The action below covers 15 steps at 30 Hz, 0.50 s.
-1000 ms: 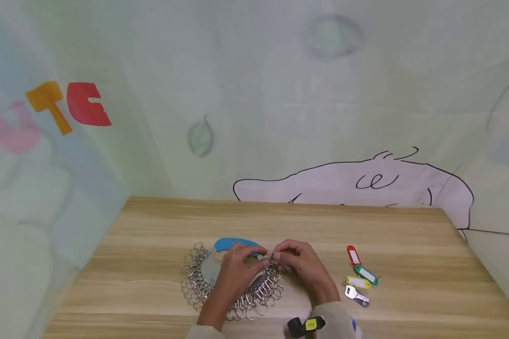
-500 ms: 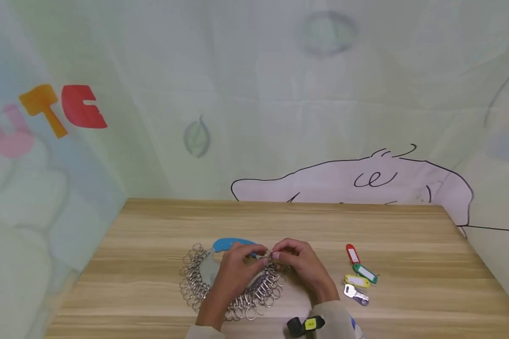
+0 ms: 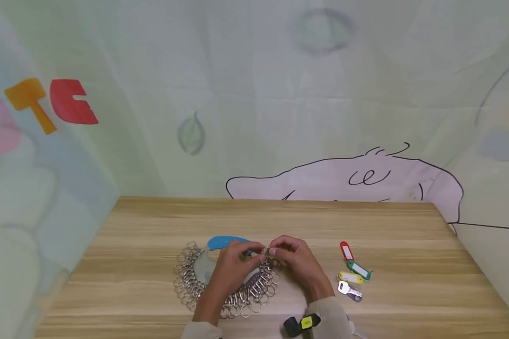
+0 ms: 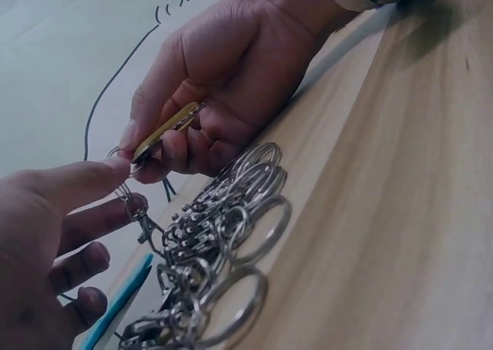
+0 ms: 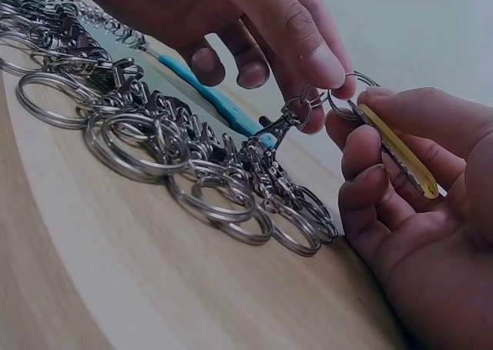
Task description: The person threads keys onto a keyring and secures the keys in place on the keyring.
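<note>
In the right wrist view my right hand (image 5: 431,250) pinches a key with a yellow tag (image 5: 400,153) by its upper end, close to a split ring (image 5: 366,78). Thumb and forefinger of my left hand (image 3: 233,266) pinch the small rings of a swivel clasp (image 5: 281,125) at the same spot. The fingertips of both hands nearly meet there. Many more metal clasps with split rings (image 4: 262,234) hang in a curved row on the table below. A blue handle (image 3: 222,242) lies at the back of that row, partly hidden behind my left hand.
To the right on the wooden table (image 3: 152,216) lie a red tag (image 3: 346,251), a green tag (image 3: 359,270), a yellow tag (image 3: 350,278) and a silver key (image 3: 349,291). A printed cloth backdrop (image 3: 254,117) stands behind the table's far edge.
The hands stay together over the clasps, with only small finger shifts. The whole head view has drifted slightly left. The tags on the table lie as before.
</note>
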### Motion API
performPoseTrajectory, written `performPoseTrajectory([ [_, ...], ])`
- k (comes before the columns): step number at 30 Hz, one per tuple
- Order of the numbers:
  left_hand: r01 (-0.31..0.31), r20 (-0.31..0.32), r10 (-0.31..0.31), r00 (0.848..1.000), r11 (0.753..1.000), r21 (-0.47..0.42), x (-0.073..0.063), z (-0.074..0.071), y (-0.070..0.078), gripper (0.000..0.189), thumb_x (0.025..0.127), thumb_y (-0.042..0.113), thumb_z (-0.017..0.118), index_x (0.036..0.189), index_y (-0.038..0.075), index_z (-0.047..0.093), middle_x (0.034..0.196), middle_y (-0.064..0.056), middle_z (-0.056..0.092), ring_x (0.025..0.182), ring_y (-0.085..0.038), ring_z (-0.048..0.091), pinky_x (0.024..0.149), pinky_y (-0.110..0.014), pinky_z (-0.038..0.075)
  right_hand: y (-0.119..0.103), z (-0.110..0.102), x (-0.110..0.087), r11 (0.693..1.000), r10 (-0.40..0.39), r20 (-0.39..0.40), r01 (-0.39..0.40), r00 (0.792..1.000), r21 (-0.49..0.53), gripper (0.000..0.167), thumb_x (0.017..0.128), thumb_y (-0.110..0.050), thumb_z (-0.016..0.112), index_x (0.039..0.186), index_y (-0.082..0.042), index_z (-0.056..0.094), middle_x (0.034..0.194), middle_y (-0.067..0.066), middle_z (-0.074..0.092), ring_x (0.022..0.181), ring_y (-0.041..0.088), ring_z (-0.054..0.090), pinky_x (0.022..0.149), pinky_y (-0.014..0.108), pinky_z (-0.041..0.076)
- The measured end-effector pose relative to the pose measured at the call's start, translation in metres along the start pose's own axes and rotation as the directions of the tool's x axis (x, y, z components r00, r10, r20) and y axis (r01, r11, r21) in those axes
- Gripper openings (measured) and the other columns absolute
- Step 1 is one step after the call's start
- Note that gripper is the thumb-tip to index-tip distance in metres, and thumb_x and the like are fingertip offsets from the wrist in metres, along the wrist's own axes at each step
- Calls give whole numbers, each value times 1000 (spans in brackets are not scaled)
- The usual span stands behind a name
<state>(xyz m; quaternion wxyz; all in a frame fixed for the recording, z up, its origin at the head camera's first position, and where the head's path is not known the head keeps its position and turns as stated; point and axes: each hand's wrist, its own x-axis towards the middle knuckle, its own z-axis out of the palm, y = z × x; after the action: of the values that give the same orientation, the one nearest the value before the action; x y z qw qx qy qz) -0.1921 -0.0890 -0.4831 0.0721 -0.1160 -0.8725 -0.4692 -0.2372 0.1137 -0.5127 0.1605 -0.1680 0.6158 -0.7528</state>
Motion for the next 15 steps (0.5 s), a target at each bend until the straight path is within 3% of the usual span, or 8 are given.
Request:
performPoseTrajectory([
  [7,-49,23,48,999,999,15,-1,-1,-5,30,84,19,84,112,19,75,103,15,71,95,-16,57,83,-41,48,0,2,0,1000,0,-19,0,1000,-3,16,92,-4,69,101,8,65,89,15,67,71,19,61,67,29,53],
  [15,-36,-3,36,999,999,7,-3,-1,-6,28,85,18,83,112,21,76,104,17,69,96,-16,57,84,-39,48,0,2,1,1000,-8,-5,8,1000,-6,15,93,-3,67,101,10,65,91,16,67,71,20,61,68,29,54],
])
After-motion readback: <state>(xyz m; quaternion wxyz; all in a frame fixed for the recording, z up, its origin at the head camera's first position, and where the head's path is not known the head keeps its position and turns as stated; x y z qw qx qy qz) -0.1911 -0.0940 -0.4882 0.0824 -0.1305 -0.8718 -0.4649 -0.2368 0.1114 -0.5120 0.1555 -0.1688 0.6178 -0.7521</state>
